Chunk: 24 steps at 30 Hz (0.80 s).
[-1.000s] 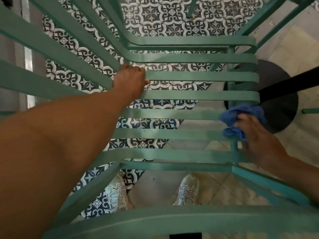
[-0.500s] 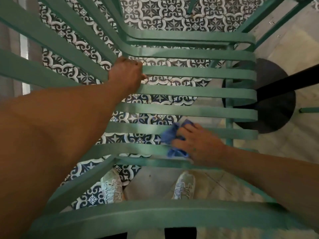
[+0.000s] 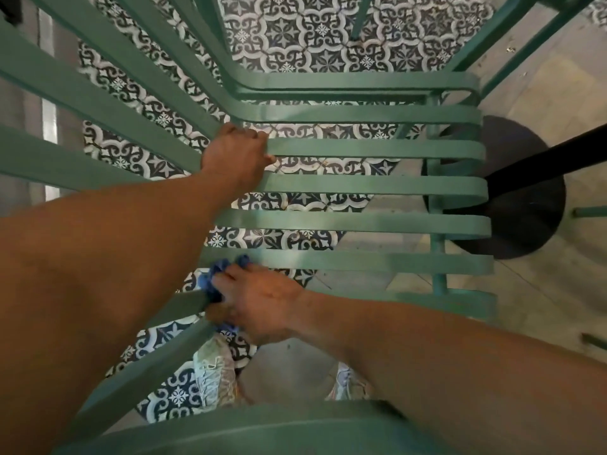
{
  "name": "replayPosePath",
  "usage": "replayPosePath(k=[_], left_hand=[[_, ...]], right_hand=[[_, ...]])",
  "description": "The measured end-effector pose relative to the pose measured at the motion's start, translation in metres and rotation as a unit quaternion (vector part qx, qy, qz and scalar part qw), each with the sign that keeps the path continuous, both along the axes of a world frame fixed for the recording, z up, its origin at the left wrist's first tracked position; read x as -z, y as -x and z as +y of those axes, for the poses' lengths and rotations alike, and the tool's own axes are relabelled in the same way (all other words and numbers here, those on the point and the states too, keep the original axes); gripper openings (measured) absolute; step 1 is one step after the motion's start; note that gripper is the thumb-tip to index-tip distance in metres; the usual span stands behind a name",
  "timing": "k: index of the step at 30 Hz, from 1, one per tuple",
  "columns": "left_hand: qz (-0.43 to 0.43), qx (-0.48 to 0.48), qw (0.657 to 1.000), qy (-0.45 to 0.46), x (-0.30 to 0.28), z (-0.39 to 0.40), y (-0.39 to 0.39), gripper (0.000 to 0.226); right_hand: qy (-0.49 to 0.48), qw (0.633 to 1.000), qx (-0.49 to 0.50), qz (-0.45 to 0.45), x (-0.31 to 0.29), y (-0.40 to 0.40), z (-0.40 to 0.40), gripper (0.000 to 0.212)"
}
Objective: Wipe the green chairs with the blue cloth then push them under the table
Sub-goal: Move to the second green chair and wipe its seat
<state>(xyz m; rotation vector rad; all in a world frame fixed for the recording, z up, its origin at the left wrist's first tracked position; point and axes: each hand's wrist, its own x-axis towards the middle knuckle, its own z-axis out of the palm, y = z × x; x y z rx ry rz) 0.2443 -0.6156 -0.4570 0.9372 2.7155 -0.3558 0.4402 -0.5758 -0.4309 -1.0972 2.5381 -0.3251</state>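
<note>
Fingers (image 3: 253, 134) of the left hand (image 3: 235, 157) curl over a slat of the green chair (image 3: 361, 185), clenched on it where the seat slats bend into the side bars, thumb tip resting on the slat just below. Lower in the same head view, the right hand (image 3: 262, 305) grips the blue cloth (image 3: 215, 277), bunched under its fingers and pressed against the near left corner of the seat, where a slat meets a slanting bar; blue folds show above the fingertips and a scrap below the thumb. Both forearms reach in from the bottom edge, the left crossing above the right hand. The chair fills the frame, its slats running left to right, with a wide green bar along the bottom edge. Through the gaps lie patterned tiles (image 3: 328, 37) on the left and plain floor on the right. Two pale shoes (image 3: 213, 376) stand below the right hand. Beyond the chair's right side sits a round black base (image 3: 525, 221) with a dark post rising toward the right edge.
</note>
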Motion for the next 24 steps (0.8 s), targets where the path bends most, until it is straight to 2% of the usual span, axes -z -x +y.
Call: replayPosePath(k=[2,4,6,8,9,10,11,15,18,21,22,24], left_hand=[[-0.006,-0.007,1.0,-0.004,0.002,-0.001,-0.001,0.044],[-0.003,-0.009,1.0,-0.013,0.0,0.0,0.0,0.045],[-0.001,-0.007,1.0,-0.022,-0.002,0.0,-0.001,0.046],[0.006,0.001,1.0,-0.024,-0.003,0.001,-0.003,0.046],[0.006,-0.003,1.0,-0.021,-0.003,0.0,-0.002,0.046],[0.003,-0.009,1.0,-0.019,-0.003,0.0,-0.002,0.047],[0.0,-0.012,1.0,-0.02,-0.002,0.0,-0.002,0.047],[0.001,-0.001,1.0,-0.011,-0.002,0.002,-0.001,0.049],[0.004,0.003,1.0,-0.01,-0.002,0.003,0.0,0.047],[0.005,0.004,1.0,-0.004,-0.001,0.003,0.001,0.045],[0.007,0.004,1.0,-0.003,-0.001,0.003,0.001,0.046],[0.0,-0.005,1.0,-0.007,0.0,0.003,0.001,0.047]], right_hand=[[-0.007,1.0,-0.022,-0.017,-0.003,-0.016,0.056,0.026],[-0.015,1.0,0.013,-0.017,-0.01,-0.046,0.136,0.024],[-0.078,0.992,0.09,-0.039,-0.023,-0.077,0.216,0.032],[-0.126,0.966,0.22,-0.044,-0.036,-0.102,0.271,0.047],[-0.143,0.951,0.273,-0.034,-0.036,-0.107,0.283,0.041],[-0.153,0.943,0.294,-0.008,-0.032,-0.105,0.283,0.026],[-0.129,0.943,0.307,0.021,-0.023,-0.096,0.269,0.019],[0.048,0.976,0.206,0.044,0.019,-0.005,0.115,0.028],[0.071,0.976,0.201,0.048,0.034,0.049,0.021,0.033],[0.1,0.952,0.266,0.114,0.034,0.048,0.042,0.026],[0.095,0.935,0.319,0.125,0.031,0.042,0.066,0.02],[0.021,0.881,0.444,0.163,0.03,0.028,0.129,0.009]])
